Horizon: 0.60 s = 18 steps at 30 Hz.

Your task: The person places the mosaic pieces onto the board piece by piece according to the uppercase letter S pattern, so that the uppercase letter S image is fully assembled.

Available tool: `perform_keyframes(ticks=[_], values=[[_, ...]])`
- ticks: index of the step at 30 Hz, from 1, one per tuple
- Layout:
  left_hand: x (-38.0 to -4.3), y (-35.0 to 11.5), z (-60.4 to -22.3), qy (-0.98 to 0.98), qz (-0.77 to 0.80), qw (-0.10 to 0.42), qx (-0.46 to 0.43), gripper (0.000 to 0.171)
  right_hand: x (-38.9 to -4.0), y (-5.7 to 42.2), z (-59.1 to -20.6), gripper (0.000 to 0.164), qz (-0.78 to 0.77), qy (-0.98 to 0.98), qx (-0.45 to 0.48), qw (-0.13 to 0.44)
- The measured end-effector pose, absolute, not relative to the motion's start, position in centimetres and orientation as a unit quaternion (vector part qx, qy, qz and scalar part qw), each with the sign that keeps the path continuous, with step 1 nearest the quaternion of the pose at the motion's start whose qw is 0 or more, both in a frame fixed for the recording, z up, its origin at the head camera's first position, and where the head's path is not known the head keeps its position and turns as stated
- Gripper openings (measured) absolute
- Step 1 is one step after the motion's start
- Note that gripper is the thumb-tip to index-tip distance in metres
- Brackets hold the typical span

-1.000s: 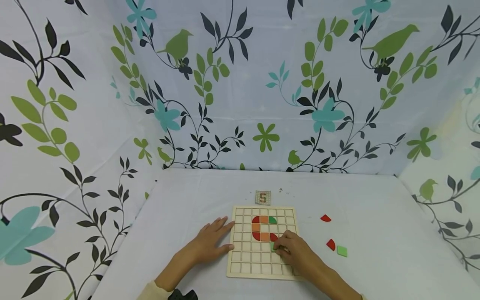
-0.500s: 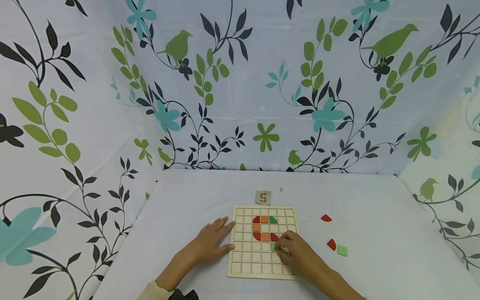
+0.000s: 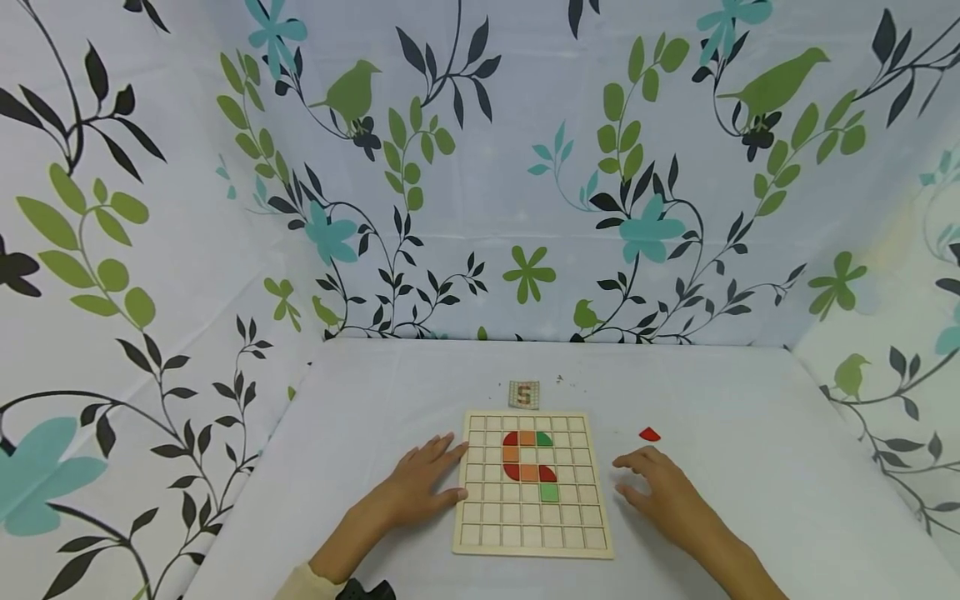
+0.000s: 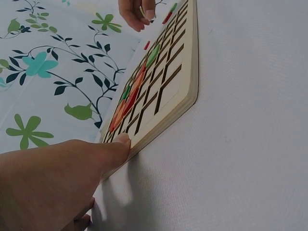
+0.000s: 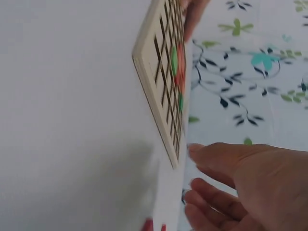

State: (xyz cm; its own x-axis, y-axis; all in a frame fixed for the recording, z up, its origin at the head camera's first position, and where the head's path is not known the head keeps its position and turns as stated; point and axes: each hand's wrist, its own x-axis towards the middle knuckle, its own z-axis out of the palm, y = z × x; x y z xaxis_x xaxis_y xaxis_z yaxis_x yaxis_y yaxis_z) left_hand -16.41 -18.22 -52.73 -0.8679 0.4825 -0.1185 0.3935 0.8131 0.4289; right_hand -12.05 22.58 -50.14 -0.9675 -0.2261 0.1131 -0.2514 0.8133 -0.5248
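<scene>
A wooden grid board (image 3: 487, 533) lies on the white-covered table. Set in its cells are red quarter-round tiles (image 3: 512, 472), orange square tiles (image 3: 528, 472), a green quarter-round tile (image 3: 544, 439) and a light green square tile (image 3: 550, 492). My left hand (image 3: 416, 483) rests at the board's left edge, thumb (image 4: 120, 142) touching the rim, fingers extended. Off the board's right side hovers my right hand (image 3: 663, 500), fingers loosely bent and apart, holding nothing visible. It hides the loose tiles below it in the head view; their red and green edges (image 4: 168, 15) show in the left wrist view.
A loose red quarter-round tile (image 3: 649, 434) lies beyond my right hand. Behind the board sits a small pattern card (image 3: 524, 395) with a coloured figure on a grid. Patterned cloth (image 3: 480, 167) hangs around the table's back and sides.
My right hand has left the light green square tile in its board cell and moved right, off the board, over the loose tiles. My left hand has stayed at the board's edge.
</scene>
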Motion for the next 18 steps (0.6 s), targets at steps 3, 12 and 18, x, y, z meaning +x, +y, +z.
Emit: perform_keyframes(ticks=[3, 12, 18], values=[[-16.4, -18.3, -52.8, 0.945, 0.2, 0.109, 0.233, 0.075, -12.1, 24.5, -50.2, 0.032, 0.254, -0.96, 0.118, 0.02], [-16.2, -18.3, -52.8, 0.947, 0.197, 0.109, 0.228, 0.075, -12.7, 26.6, -51.3, 0.012, 0.241, -0.965, 0.102, -0.024], [-16.1, -18.3, -52.8, 0.945, 0.205, 0.113, 0.227, 0.076, -13.1, 26.9, -51.8, 0.015, 0.247, -0.965, 0.093, -0.015]])
